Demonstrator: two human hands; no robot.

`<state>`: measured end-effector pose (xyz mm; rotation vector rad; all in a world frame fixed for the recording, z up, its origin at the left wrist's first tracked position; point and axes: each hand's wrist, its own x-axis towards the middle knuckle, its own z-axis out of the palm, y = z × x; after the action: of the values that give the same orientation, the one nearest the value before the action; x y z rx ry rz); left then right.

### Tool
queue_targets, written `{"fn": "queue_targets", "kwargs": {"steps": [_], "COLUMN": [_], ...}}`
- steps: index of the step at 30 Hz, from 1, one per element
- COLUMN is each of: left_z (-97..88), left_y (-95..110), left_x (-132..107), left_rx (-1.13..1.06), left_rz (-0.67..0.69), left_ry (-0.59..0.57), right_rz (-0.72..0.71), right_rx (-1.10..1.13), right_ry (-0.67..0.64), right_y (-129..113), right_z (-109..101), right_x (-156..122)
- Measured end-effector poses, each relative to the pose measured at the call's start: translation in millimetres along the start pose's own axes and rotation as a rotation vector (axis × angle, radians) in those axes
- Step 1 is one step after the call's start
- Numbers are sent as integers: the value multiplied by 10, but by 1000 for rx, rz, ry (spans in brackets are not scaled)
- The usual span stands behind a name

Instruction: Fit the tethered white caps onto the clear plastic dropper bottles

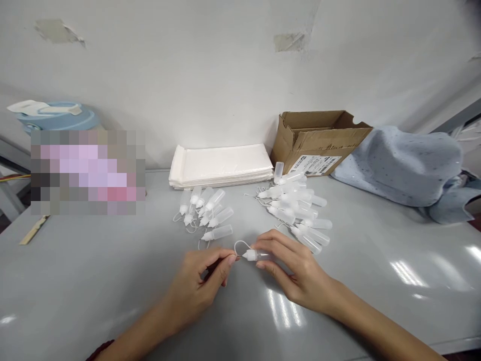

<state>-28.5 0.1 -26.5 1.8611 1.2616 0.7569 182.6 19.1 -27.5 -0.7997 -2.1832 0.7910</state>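
Small bottle (256, 255) of soft, half-clear plastic lies on its side just below the middle of the frame, low over the table (93, 281). It has a white cone-shaped nozzle that points to the left of the frame, and a thin white loop (240, 244) curves up from its neck.

The right hand (296, 273) pinches the round body between thumb and forefinger, and the other fingers are bent loosely behind. The left hand (203, 286) has thumb and forefinger pressed together right at the nozzle tip; what is between them is too small to tell.

The table is smooth, grey and glossy, with light reflections. Above the hands lie two heaps of the same bottles, a left heap (206, 213) and a bigger right heap (300, 210), all with thin loops.

Behind them, against the white wall, is a flat stack of white padded envelopes (221, 164). To its right stands an open brown cardboard box (319, 138) with torn flaps and a white printed label (314, 163); its writing is too small to read. A soft grey-blue cloth (402, 168) lies crumpled at the right of the frame.
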Motion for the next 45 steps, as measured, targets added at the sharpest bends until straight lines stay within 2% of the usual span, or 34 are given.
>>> {"fn": "queue_targets", "kwargs": {"steps": [8,14,21,25,34,45], "left_z": [30,48,32,14,-3,34], "left_y": [-23,-14,-116,-126,-33,-77], "left_x": [-20,-5,-3,9,-10,-22], "left_rx": [73,79,67,68,78,94], "left_rz": [79,75,166,146,111,63], "left_ry": [0,-32,19,87,7,-70], "right_rz": [2,-10,-10,2,-19,-34], "right_rx": [-34,-30,-7,1,30,53], "right_ry": [-25,-24,33,58,45,27], "right_y": [4,17,15,28,-1,35], "right_z": [43,80,39,16,55,110], "right_x": [-27,-42,-13,-8,1,-26]}}
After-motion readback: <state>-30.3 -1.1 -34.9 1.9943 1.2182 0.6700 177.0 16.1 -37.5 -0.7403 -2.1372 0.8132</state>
